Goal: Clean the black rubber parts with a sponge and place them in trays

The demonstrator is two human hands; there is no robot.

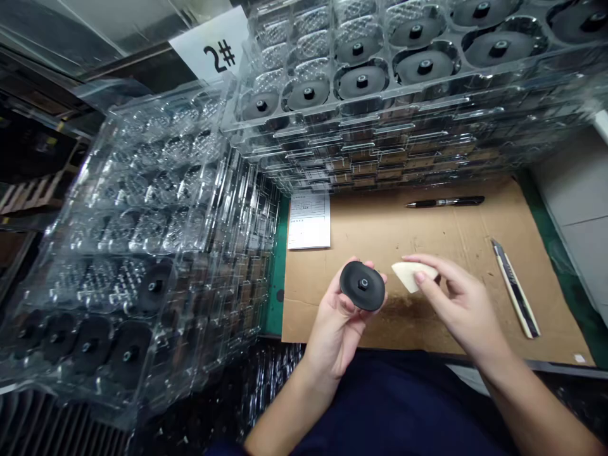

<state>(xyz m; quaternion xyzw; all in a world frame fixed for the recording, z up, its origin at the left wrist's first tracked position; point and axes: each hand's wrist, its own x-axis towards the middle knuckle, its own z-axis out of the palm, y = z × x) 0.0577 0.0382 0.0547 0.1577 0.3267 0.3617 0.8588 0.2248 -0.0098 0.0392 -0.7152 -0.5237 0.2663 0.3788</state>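
The left hand (335, 329) holds a black disc (362, 285) above the cardboard (380, 234) on the worktop. Its grip is closed on the rim from below, with the hub facing up. The right hand (456, 304) pinches a white wedge (409, 275) just beside the disc, apart from it. The disc looks light, stiff and smooth, so the rim seems the surest hold. The wedge looks soft. Clear trays (142, 253) stand to the left.

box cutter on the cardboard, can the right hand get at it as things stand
Probably yes: the box cutter lies uncovered beside the right hand, though that hand holds a white wedge.
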